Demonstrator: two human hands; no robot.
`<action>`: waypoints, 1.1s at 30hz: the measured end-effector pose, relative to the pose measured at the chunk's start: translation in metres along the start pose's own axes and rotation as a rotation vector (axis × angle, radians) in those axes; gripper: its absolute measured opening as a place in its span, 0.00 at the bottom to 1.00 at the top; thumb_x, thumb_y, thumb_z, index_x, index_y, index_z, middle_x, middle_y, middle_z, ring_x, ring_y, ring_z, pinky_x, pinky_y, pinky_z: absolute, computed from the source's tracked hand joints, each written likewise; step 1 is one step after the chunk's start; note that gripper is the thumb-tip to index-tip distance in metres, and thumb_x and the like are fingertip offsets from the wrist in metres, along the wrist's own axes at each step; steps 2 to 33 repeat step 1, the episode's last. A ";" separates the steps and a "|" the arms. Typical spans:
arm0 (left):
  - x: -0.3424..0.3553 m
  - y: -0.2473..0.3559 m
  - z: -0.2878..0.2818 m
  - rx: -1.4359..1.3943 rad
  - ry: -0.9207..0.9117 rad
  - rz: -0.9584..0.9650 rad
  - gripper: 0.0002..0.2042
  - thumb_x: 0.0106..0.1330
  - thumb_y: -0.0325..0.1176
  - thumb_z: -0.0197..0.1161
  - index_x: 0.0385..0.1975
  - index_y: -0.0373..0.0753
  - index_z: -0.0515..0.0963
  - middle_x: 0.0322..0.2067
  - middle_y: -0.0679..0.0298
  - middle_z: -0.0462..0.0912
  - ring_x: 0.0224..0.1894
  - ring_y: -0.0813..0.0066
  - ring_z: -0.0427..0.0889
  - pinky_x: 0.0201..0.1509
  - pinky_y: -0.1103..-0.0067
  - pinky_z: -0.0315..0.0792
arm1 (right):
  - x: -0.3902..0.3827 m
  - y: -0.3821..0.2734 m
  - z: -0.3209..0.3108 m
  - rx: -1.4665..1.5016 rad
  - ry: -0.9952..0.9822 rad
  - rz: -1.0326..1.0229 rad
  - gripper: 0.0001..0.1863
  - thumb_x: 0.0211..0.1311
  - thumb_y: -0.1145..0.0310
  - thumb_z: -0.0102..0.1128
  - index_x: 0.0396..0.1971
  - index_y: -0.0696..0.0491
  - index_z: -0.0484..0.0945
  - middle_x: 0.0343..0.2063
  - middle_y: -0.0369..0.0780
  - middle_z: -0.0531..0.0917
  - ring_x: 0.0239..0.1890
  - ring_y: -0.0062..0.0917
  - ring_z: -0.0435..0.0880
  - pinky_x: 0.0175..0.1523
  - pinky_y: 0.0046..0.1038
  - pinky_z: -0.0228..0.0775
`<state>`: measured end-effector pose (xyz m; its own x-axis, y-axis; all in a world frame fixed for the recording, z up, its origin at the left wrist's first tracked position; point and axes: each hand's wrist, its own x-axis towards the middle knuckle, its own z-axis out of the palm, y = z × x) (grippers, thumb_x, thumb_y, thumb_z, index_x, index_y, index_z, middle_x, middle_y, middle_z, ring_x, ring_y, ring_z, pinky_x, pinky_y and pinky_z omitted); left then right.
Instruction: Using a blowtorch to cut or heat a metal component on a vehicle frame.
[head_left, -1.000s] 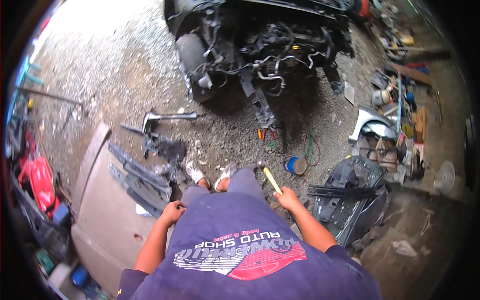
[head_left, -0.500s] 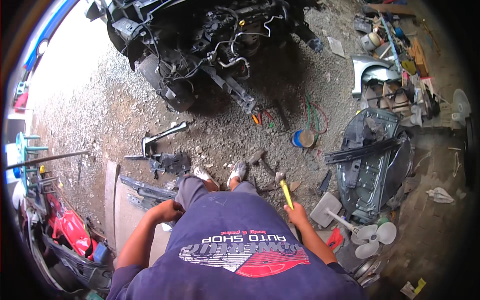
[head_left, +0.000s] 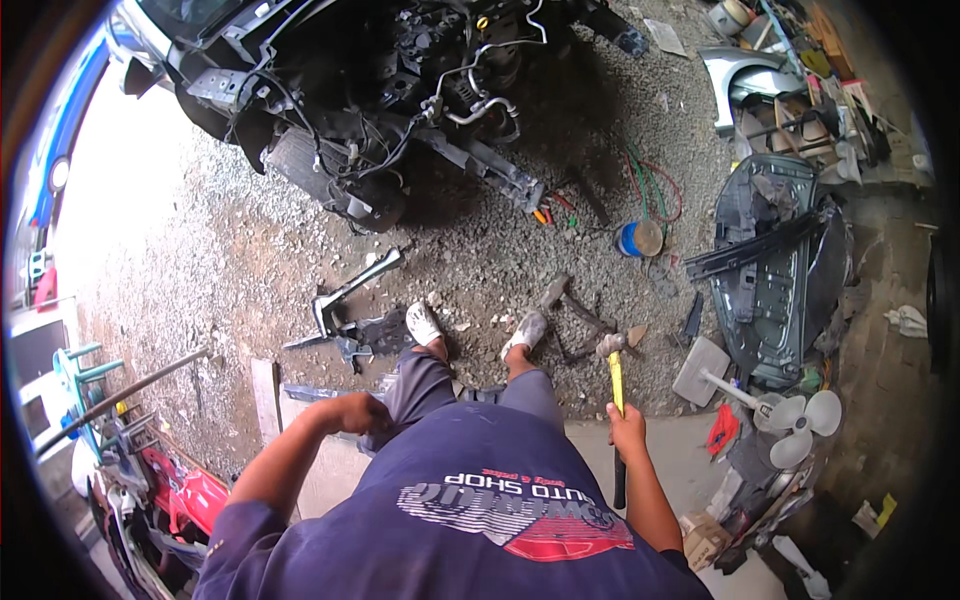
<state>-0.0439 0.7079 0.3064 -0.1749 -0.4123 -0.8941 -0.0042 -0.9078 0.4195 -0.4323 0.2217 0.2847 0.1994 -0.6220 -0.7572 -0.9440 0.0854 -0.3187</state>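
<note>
My right hand (head_left: pixel 628 432), to the right of my body, is closed around the handle of a hammer (head_left: pixel 616 382). The handle is yellow toward the head and black at the lower end, and the metal head points away from me. In front of my left thigh, my left hand (head_left: pixel 362 413) hangs with its fingers curled; nothing shows in it. Past my feet, a long-handled hammer (head_left: pixel 556 292) lies on the gravel. A stripped car front (head_left: pixel 400 110) with exposed wiring, pipes and a wheel stands farther ahead.
A bent metal part (head_left: pixel 360 285) and black pieces lie left of my feet. On the right are a blue-sided can (head_left: pixel 640 239), hoses (head_left: pixel 655 190), a car panel (head_left: pixel 770 280) and a fan (head_left: pixel 800 425). A long rod (head_left: pixel 130 400) juts in from the left.
My view has shifted left and my feet now stand farther apart. The hammer has swung more upright in my right hand. My left hand has come forward beside my thigh.
</note>
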 end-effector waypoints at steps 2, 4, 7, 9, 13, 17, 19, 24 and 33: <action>0.007 0.001 -0.016 -0.007 -0.077 -0.035 0.19 0.71 0.36 0.67 0.59 0.41 0.91 0.52 0.54 0.95 0.53 0.61 0.94 0.63 0.68 0.83 | -0.007 0.001 0.010 0.040 -0.003 0.024 0.20 0.79 0.51 0.71 0.35 0.53 0.81 0.19 0.36 0.81 0.16 0.30 0.83 0.23 0.35 0.77; 0.007 0.001 -0.016 -0.007 -0.077 -0.035 0.19 0.71 0.36 0.67 0.59 0.41 0.91 0.52 0.54 0.95 0.53 0.61 0.94 0.63 0.68 0.83 | -0.007 0.001 0.010 0.040 -0.003 0.024 0.20 0.79 0.51 0.71 0.35 0.53 0.81 0.19 0.36 0.81 0.16 0.30 0.83 0.23 0.35 0.77; 0.007 0.001 -0.016 -0.007 -0.077 -0.035 0.19 0.71 0.36 0.67 0.59 0.41 0.91 0.52 0.54 0.95 0.53 0.61 0.94 0.63 0.68 0.83 | -0.007 0.001 0.010 0.040 -0.003 0.024 0.20 0.79 0.51 0.71 0.35 0.53 0.81 0.19 0.36 0.81 0.16 0.30 0.83 0.23 0.35 0.77; 0.007 0.001 -0.016 -0.007 -0.077 -0.035 0.19 0.71 0.36 0.67 0.59 0.41 0.91 0.52 0.54 0.95 0.53 0.61 0.94 0.63 0.68 0.83 | -0.007 0.001 0.010 0.040 -0.003 0.024 0.20 0.79 0.51 0.71 0.35 0.53 0.81 0.19 0.36 0.81 0.16 0.30 0.83 0.23 0.35 0.77; 0.007 0.001 -0.016 -0.007 -0.077 -0.035 0.19 0.71 0.36 0.67 0.59 0.41 0.91 0.52 0.54 0.95 0.53 0.61 0.94 0.63 0.68 0.83 | -0.007 0.001 0.010 0.040 -0.003 0.024 0.20 0.79 0.51 0.71 0.35 0.53 0.81 0.19 0.36 0.81 0.16 0.30 0.83 0.23 0.35 0.77; 0.007 0.001 -0.016 -0.007 -0.077 -0.035 0.19 0.71 0.36 0.67 0.59 0.41 0.91 0.52 0.54 0.95 0.53 0.61 0.94 0.63 0.68 0.83 | -0.007 0.001 0.010 0.040 -0.003 0.024 0.20 0.79 0.51 0.71 0.35 0.53 0.81 0.19 0.36 0.81 0.16 0.30 0.83 0.23 0.35 0.77; 0.007 0.001 -0.016 -0.007 -0.077 -0.035 0.19 0.71 0.36 0.67 0.59 0.41 0.91 0.52 0.54 0.95 0.53 0.61 0.94 0.63 0.68 0.83 | -0.007 0.001 0.010 0.040 -0.003 0.024 0.20 0.79 0.51 0.71 0.35 0.53 0.81 0.19 0.36 0.81 0.16 0.30 0.83 0.23 0.35 0.77; 0.007 0.001 -0.016 -0.007 -0.077 -0.035 0.19 0.71 0.36 0.67 0.59 0.41 0.91 0.52 0.54 0.95 0.53 0.61 0.94 0.63 0.68 0.83 | -0.007 0.001 0.010 0.040 -0.003 0.024 0.20 0.79 0.51 0.71 0.35 0.53 0.81 0.19 0.36 0.81 0.16 0.30 0.83 0.23 0.35 0.77; 0.007 0.001 -0.016 -0.007 -0.077 -0.035 0.19 0.71 0.36 0.67 0.59 0.41 0.91 0.52 0.54 0.95 0.53 0.61 0.94 0.63 0.68 0.83 | -0.007 0.001 0.010 0.040 -0.003 0.024 0.20 0.79 0.51 0.71 0.35 0.53 0.81 0.19 0.36 0.81 0.16 0.30 0.83 0.23 0.35 0.77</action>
